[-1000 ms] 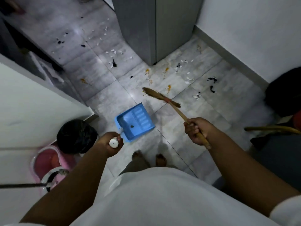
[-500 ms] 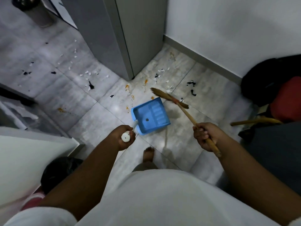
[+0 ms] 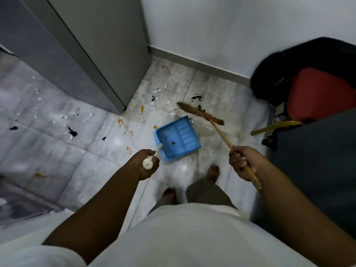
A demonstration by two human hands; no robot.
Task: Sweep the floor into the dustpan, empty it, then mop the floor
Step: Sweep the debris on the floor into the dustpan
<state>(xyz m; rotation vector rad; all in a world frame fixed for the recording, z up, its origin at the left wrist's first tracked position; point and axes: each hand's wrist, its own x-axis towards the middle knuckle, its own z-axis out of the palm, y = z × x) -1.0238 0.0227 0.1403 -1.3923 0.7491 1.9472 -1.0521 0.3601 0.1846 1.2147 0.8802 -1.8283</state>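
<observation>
- Since the earlier frames, the dustpan (image 3: 177,139) sits nearer the corner by the cabinet (image 3: 92,47), and the broom (image 3: 200,114) head now reaches the scraps beyond the pan's far edge.
- Head view: the left hand (image 3: 147,164) is curled tight round the white handle (image 3: 148,163) of the dustpan, which appears to rest on the floor (image 3: 77,151) just ahead of the bare feet, with one dark bit inside it.
- The right hand (image 3: 243,163) is closed round the broom's wooden stick, bristles lying among black and white scraps (image 3: 196,97) just past the pan.
- More white and black bits and orange crumbs (image 3: 123,122) lie spread to the left, well apart from the pan.
- A black bag (image 3: 308,60) and a red thing (image 3: 319,93) stand against the wall at right.
- Sweeping seems to be the step in hand, and early: most litter is still loose.
- The next move likely calls for the pan's open lip to face the bristles, then a short pull of the broom to drag the near scraps in; which edge is the lip I cannot tell.
</observation>
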